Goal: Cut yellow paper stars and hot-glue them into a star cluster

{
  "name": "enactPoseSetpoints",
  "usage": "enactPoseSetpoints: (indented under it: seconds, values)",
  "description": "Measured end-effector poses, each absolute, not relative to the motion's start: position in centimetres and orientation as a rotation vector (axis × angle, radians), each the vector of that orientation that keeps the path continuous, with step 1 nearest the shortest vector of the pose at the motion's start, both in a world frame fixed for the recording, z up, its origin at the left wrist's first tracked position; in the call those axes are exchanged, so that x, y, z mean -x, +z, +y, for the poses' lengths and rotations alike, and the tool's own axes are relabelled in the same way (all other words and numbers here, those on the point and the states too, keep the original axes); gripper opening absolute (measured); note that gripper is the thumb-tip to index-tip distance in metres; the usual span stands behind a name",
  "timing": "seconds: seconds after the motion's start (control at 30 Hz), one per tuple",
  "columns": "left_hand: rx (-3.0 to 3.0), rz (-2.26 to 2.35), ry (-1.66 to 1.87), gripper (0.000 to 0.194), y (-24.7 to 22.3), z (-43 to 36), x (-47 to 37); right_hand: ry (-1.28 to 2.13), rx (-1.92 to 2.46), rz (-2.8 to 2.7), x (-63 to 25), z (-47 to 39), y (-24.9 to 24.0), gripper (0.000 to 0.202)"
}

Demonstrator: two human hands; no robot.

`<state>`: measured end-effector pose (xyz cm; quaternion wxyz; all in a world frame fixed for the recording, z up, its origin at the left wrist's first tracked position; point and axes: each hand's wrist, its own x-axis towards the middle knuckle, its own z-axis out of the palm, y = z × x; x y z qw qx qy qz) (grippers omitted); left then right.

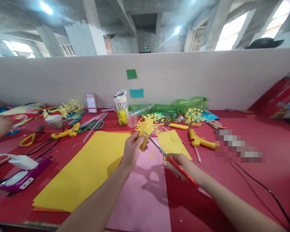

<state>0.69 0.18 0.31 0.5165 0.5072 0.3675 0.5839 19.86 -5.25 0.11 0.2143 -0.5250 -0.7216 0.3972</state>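
A small yellow paper piece (146, 128) is pinched in my left hand (133, 146), held upright above a pink sheet (145, 193). My right hand (181, 166) grips red-handled scissors (181, 168), whose blades point up and left and meet the lower part of the paper. A little yellow scrap (152, 157) lies on the pink sheet below. Large yellow sheets (82, 170) are stacked to the left, and a smaller yellow sheet (174, 143) lies just beyond my right hand.
Yellow glue guns (203, 141) lie on both sides. Green plastic bottles (168, 109), a white cup (120, 100) and yellow star cutouts (194, 116) stand along the partition (87, 77). At left are a purple power strip (26, 177), yellow-handled scissors (27, 140) and another person's hand (1, 125).
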Motion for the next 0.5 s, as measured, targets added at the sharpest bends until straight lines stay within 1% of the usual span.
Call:
enactPoseSetpoints:
  seconds: [0.2, 0.5]
  values:
    - [-1.207, 0.866, 1.385, 0.011, 0.05, 0.17, -0.66, 1.333, 1.425, -1.891, -19.87, -5.55, 0.16, 0.042]
    - [-1.169, 0.865, 1.434, 0.013, -0.06, 0.32, -0.58, 1.376, 1.363, -1.894, -19.89, -5.55, -0.21, 0.043]
